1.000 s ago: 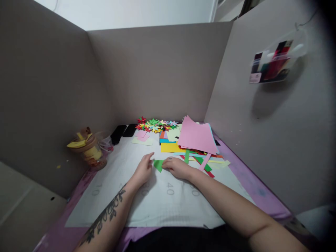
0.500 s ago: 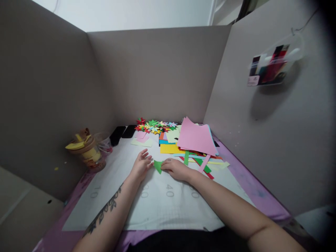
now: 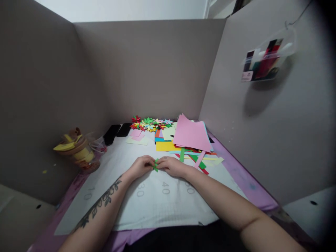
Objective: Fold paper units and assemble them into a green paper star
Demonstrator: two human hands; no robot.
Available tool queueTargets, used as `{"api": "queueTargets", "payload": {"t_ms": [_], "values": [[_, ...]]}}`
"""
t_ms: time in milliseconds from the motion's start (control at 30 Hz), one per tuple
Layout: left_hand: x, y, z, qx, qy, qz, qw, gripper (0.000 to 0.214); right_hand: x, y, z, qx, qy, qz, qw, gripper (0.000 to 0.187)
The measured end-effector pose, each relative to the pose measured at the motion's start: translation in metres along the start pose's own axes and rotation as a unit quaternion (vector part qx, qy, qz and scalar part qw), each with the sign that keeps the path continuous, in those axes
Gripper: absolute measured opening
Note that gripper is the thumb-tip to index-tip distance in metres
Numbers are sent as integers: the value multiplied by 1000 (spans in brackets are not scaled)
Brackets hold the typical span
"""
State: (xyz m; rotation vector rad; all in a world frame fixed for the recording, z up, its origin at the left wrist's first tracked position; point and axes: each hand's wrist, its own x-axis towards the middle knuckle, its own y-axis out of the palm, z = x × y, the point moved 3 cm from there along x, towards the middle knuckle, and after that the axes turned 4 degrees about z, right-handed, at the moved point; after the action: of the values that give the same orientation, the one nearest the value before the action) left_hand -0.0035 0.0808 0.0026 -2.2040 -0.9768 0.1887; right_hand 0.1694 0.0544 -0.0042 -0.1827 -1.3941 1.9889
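Note:
A small green paper piece (image 3: pixel 156 166) lies between my two hands, just above the white mat (image 3: pixel 131 210) or on it; I cannot tell which. My left hand (image 3: pixel 141 166) pinches its left side, fingers closed and pointing right. On the opposite side, my right hand (image 3: pixel 172 166) has its fingertips closed on the paper. Both hands cover much of the piece, so its full shape is hidden. Past the right hand lie cut paper strips in green (image 3: pixel 182 154), pink (image 3: pixel 200 159) and other colours.
Folded paper stars (image 3: pixel 149 121) are heaped at the back. A stack of pink sheets (image 3: pixel 191 134) lies right of them, beside a yellow sheet (image 3: pixel 164 146). Left are two black phone-like objects (image 3: pixel 112 134) and a pot (image 3: pixel 81 152) with yellow scraps. A clear pouch (image 3: pixel 265 63) hangs on the right wall.
My left hand, with its fingers spread before, has closed on the green paper's left side. Less of the paper shows now. The whole view has shifted slightly.

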Motion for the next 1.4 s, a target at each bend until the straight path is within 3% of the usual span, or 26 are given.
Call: {"api": "queueTargets", "payload": {"t_ms": [200,433,767,1133,1400], "values": [[12,-12,0,51,21,120,991,13,-4,6,-6,-9,-22,12,1000,27],[25,-11,0,117,33,157,980,18,-19,8,-5,-48,-26,32,998,31],[27,-4,1,182,36,122,975,22,-16,2,6,14,-19,8,1000,39],[28,2,4,213,1,87,973,18,-15,-3,12,6,-12,20,1000,33],[30,3,5,218,-27,76,972,16,-14,0,12,-4,-29,15,999,43]]}}
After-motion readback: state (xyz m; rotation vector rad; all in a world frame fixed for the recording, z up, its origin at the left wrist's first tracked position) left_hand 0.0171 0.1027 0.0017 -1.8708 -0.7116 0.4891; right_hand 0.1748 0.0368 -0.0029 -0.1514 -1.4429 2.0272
